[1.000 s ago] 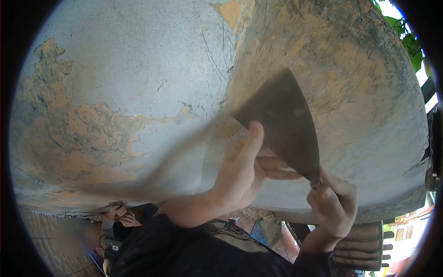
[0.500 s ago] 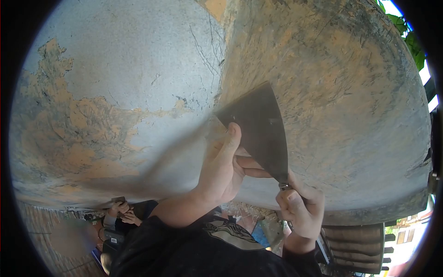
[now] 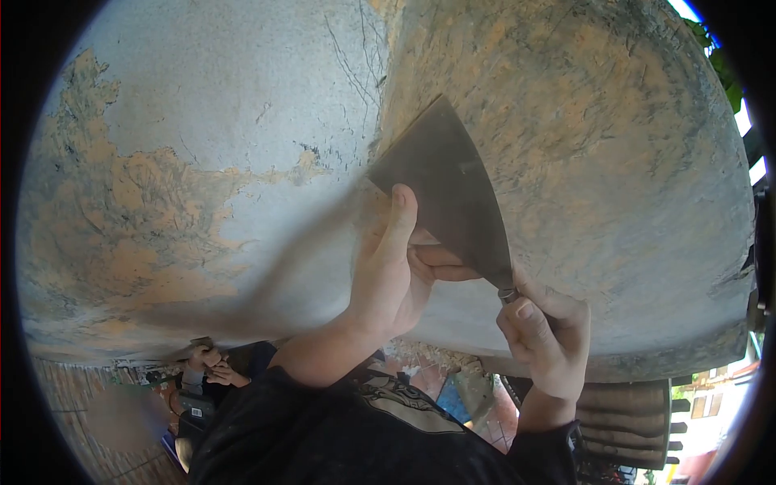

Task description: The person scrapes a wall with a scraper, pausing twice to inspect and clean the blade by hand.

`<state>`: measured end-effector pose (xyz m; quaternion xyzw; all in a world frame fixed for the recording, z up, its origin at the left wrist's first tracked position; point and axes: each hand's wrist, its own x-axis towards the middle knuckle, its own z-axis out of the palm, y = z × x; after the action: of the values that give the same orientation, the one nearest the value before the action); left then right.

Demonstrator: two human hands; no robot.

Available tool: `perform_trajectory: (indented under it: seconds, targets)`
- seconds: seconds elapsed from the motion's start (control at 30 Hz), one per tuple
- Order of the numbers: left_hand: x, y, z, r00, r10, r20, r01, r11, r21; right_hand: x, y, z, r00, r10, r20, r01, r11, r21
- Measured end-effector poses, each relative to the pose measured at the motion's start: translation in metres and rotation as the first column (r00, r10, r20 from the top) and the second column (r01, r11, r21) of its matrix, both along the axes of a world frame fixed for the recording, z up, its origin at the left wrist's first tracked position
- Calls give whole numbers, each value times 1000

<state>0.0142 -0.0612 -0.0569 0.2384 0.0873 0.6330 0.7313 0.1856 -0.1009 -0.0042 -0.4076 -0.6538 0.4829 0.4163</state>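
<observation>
A wide-bladed putty knife (image 3: 446, 182) lies with its blade edge against a weathered wall (image 3: 590, 202), beside the line where grey paint meets rough, stained plaster. Around its handle, at the lower right, the fingers of my right hand (image 3: 551, 339) are closed. My left hand (image 3: 392, 275) grips the blade near its left side, thumb on the near face and fingers behind it. The blade hides parts of those fingers, and my right fist covers most of the handle.
Another person's hands (image 3: 214, 364) hold a small object against the wall's base at the lower left. Roof tiles (image 3: 618, 420) stand at the lower right. A blue item (image 3: 455, 402) lies on the tiled floor. Green leaves (image 3: 723, 77) hang at the upper right.
The blade's upper corner has moved up and slightly left along the wall, so its edge slants more steeply. My right hand has risen and shifted right. The view has shifted slightly.
</observation>
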Motion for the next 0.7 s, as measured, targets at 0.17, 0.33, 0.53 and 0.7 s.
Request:
perform_trajectory:
  seconds: [0.17, 0.33, 0.53, 0.7]
  targets:
    - [9, -8, 4, 998, -40, 47, 44, 994, -101, 23, -5, 6, 995, 71, -64, -67, 995, 74]
    - [2, -6, 2, 1000, -15, 27, 16, 1000, -22, 3, -11, 7, 999, -25, 31, 25, 1000, -2]
    - [-1, -2, 6, 998, 64, 5, -64, 998, -2, -3, -5, 20, 998, -46, 39, 47, 998, -29]
    - [7, -9, 10, 997, -74, 34, 76, 995, -62, 15, -15, 27, 1000, 10, -13, -8, 994, 109]
